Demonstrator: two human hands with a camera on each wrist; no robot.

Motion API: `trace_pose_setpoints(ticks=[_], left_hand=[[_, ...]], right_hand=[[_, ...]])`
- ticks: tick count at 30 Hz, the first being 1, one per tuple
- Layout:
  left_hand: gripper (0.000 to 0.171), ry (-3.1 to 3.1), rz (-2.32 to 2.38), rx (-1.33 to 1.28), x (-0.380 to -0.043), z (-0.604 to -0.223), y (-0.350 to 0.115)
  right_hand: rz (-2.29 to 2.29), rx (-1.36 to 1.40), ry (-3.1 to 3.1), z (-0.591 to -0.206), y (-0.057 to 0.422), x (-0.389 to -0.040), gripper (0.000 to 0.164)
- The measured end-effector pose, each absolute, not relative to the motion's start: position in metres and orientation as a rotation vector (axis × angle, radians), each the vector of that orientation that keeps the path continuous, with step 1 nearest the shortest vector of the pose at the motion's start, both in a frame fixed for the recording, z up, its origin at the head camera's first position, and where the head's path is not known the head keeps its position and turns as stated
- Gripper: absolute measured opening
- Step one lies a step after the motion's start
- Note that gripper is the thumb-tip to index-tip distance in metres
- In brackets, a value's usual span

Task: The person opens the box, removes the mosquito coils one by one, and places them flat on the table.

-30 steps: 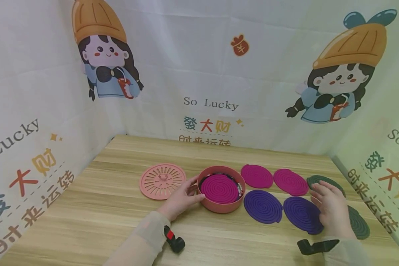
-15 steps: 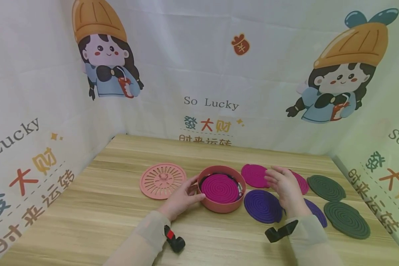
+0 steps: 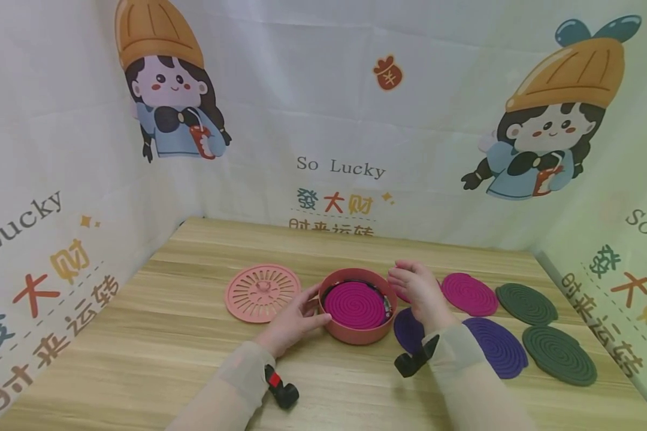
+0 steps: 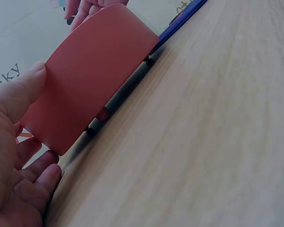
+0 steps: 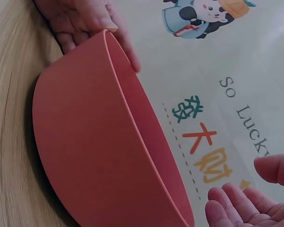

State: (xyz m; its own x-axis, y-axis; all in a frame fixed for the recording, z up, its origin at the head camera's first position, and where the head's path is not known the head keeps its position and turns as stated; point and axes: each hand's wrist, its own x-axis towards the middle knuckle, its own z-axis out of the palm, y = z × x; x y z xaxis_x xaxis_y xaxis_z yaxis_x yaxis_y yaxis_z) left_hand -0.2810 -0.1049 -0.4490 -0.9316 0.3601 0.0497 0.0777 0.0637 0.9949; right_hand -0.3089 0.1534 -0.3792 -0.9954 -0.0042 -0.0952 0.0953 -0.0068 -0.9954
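Note:
A round coral mosquito coil box (image 3: 358, 336) stands on the table, with a magenta mosquito coil (image 3: 354, 305) lying inside it. My left hand (image 3: 296, 323) holds the box at its left side. In the left wrist view, the thumb (image 4: 31, 85) presses the box wall (image 4: 90, 80) and the curled fingers lie by its lower edge. My right hand (image 3: 420, 296) hovers at the right rim with nothing in it, fingers extended; it partly covers a magenta coil and a purple coil (image 3: 408, 329). The right wrist view shows its fingers apart from the rim.
Left of the box lies a pink slotted lid (image 3: 264, 287) with a knob. To the right are another magenta coil (image 3: 470, 294), a purple coil (image 3: 496, 347) and two green coils (image 3: 559, 356). A printed cloth (image 3: 334, 120) hangs behind the table.
My right hand has swept left from over the green and purple coils to the right rim of the box. The left hand has stayed on the box.

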Motion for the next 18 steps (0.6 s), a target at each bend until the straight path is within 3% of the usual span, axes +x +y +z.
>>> trace_pose_setpoints(ticks=[18], left_hand=[[0.074,2.138,1.975,0.461,-0.288,-0.462,-0.105]], right_hand=[[-1.777,0.121,2.449,-0.392,0.116,-0.314,0.044]])
